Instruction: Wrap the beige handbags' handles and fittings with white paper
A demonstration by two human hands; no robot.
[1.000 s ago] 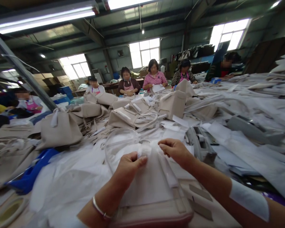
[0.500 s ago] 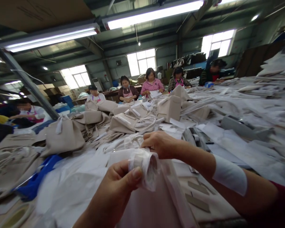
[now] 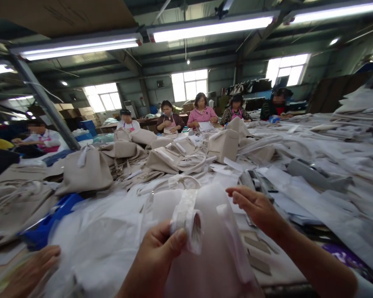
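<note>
One white roll (image 3: 182,217), hollow end rightward, axis crosswise, left grip (image 3: 155,254) clamped on it, right grip (image 3: 255,205) apart

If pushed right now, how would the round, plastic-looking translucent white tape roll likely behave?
The roll might turn readily, being round; its strip over the translucent white sheet may restrain it. Held by the left hand alone, it looks light.

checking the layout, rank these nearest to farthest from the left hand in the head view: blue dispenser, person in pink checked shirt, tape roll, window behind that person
1. Tape roll: held in the left hand.
2. Blue dispenser: off to the left.
3. Person in pink checked shirt: well ahead, seated opposite.
4. Window: beyond that person.
</note>
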